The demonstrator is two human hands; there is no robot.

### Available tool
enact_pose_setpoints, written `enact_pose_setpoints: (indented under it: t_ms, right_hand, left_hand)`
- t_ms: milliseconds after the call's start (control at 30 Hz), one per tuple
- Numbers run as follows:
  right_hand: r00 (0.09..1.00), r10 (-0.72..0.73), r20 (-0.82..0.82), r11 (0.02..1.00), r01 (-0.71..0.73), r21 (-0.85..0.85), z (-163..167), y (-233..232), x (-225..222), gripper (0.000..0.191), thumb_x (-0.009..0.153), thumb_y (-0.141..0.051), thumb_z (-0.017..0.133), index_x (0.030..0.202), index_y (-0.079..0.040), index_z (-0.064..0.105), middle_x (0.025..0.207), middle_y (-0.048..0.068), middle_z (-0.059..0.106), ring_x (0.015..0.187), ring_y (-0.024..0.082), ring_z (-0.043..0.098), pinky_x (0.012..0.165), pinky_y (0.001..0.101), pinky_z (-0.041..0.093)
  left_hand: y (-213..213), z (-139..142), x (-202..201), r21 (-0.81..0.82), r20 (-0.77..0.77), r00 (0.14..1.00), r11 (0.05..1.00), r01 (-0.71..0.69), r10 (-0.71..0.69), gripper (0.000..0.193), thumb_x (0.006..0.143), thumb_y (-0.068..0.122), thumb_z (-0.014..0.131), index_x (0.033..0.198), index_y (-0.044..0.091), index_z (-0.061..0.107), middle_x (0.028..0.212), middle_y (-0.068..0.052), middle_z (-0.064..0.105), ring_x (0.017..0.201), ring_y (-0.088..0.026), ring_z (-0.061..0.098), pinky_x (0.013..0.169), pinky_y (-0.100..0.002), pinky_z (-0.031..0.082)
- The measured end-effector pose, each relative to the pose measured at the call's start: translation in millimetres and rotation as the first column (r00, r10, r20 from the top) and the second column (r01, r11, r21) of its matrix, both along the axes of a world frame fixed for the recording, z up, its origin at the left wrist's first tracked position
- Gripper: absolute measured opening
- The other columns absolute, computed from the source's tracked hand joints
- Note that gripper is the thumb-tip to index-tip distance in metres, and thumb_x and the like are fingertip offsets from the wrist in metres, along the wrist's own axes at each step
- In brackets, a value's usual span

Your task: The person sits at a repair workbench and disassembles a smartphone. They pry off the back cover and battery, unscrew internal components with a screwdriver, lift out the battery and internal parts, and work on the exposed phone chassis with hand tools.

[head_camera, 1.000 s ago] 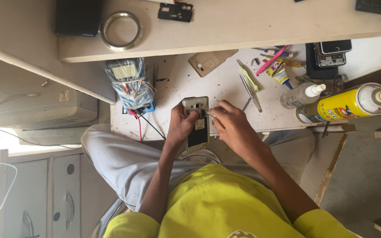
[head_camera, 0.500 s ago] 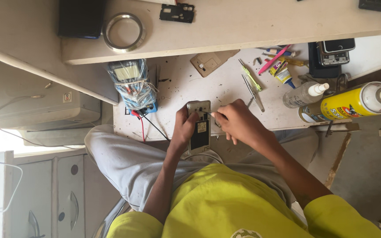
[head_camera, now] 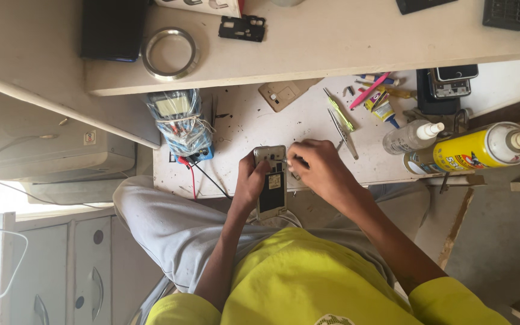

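The left hand (head_camera: 249, 180) grips an opened phone (head_camera: 271, 181) by its left edge, the fingers wrapped around the side so that the device is held at the near edge of the white counter (head_camera: 242, 120), its lower end hanging past the rim over the person's lap. The phone lies back side up with the cover off, showing a pale frame and a dark inner panel with a small yellowish label. The right hand (head_camera: 319, 170) rests at the phone's upper right corner, its fingers pinched narrowly together on something too small to make out; whether it is a tool or a part, I cannot tell. To the left of the phone, a multimeter (head_camera: 179, 123) wrapped in clear plastic sits on the counter, with red and black leads trailing down from it. Just right of the right hand lies a pair of tweezers (head_camera: 344, 132), and farther right stand a clear squeeze bottle (head_camera: 410, 137) and a yellow spray can (head_camera: 473, 153) lying on its side. Near the back of the counter are a tan plate (head_camera: 284, 93), a pink tool (head_camera: 369, 90) and a small glue tube (head_camera: 383, 109). On the raised shelf (head_camera: 332, 42) above sit a metal ring (head_camera: 168, 53) and a black phone frame (head_camera: 242, 27).
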State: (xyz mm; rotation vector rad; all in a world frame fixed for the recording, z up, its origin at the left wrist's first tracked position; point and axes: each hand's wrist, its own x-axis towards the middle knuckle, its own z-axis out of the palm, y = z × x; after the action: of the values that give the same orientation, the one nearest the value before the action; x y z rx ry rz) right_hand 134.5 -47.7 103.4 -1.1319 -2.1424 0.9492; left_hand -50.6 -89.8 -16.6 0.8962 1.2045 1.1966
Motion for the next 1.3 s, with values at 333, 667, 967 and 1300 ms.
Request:
enact_pose_setpoints:
  t_ms: [333,667,967,1300]
  right_hand:
    - [0.999,-0.015,-0.03,0.999,0.016,0.037,1,-1,1,0.025,0.079,0.003,0.073,0.098,0.002,0.057,0.093,0.017,0.059,0.073,0.03,0.068,0.058,0.0377,0.055]
    - [0.994,-0.107,0.034,0.92,0.111,-0.377,14,-2,-1,0.015,0.098,-0.008,0.066,0.089,0.002,0.06,0.07,0.015,0.065,0.052,0.018,0.072,0.046,0.031,0.055]
    - [0.996,-0.038,-0.081,0.979,0.02,-0.205,20,3,4,0.021,0.086,0.005,0.067,0.101,0.004,0.052,0.097,0.015,0.061,0.072,0.02,0.076,0.057,0.0302,0.06]
    - [0.999,0.037,-0.007,0.983,-0.038,-0.178,32,-4,3,0.006,0.091,0.004,0.06,0.096,0.005,0.057,0.085,0.014,0.065,0.07,0.021,0.076,0.061,0.0324,0.06]
  left_hand:
    - [6,-10,6,-0.018,0.072,0.996,0.999,-0.043,0.044,0.032,0.088,0.013,0.055,0.117,-0.001,0.059,0.101,-0.009,0.063,0.091,-0.015,0.058,0.082,-0.031,0.05]
    - [9,7,6,0.078,-0.006,1.0,0.997,-0.01,0.011,0.027,0.086,0.008,0.053,0.108,-0.005,0.063,0.088,-0.007,0.066,0.079,-0.014,0.059,0.071,-0.032,0.051]
    - [9,24,9,0.04,0.011,0.999,0.998,-0.044,0.044,0.025,0.085,0.004,0.063,0.108,-0.004,0.064,0.091,-0.007,0.071,0.08,-0.011,0.065,0.074,-0.028,0.055]
    - [6,23,10,0.089,0.046,0.998,0.995,-0.046,0.042,0.021,0.091,0.005,0.066,0.11,-0.004,0.065,0.092,-0.005,0.071,0.083,-0.009,0.064,0.076,-0.027,0.054]
